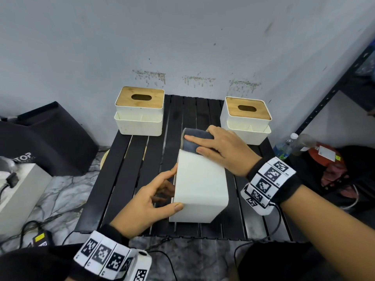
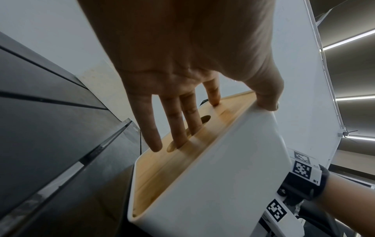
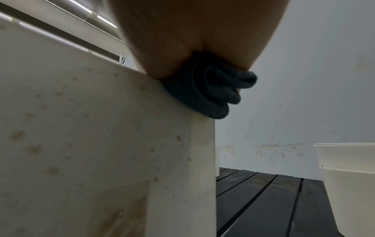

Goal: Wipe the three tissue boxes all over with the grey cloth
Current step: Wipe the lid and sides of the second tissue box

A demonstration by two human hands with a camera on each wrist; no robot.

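Observation:
A white tissue box [image 1: 199, 185] lies tipped on its side in the middle of the black slatted table [image 1: 125, 179]. Its wooden lid [image 2: 162, 165] faces left. My left hand [image 1: 170, 188] grips it, thumb on the upper white face, fingers [image 2: 190, 115] on the lid, two of them in the slot. My right hand [image 1: 194, 144] holds the folded grey cloth [image 1: 197, 133] against the box's far end. The right wrist view shows the bunched cloth [image 3: 213, 93] under my palm and brown spots on the box [image 3: 91, 144]. Two more boxes stand upright at the back left [image 1: 139, 110] and back right [image 1: 246, 118].
A black bag [image 1: 46, 142] and a white block [image 1: 18, 189] sit on the floor to the left. Bottles [image 1: 288, 145] and a dark metal shelf frame [image 1: 324, 102] are on the right. Cables [image 1: 162, 258] run over the marble floor in front of the table.

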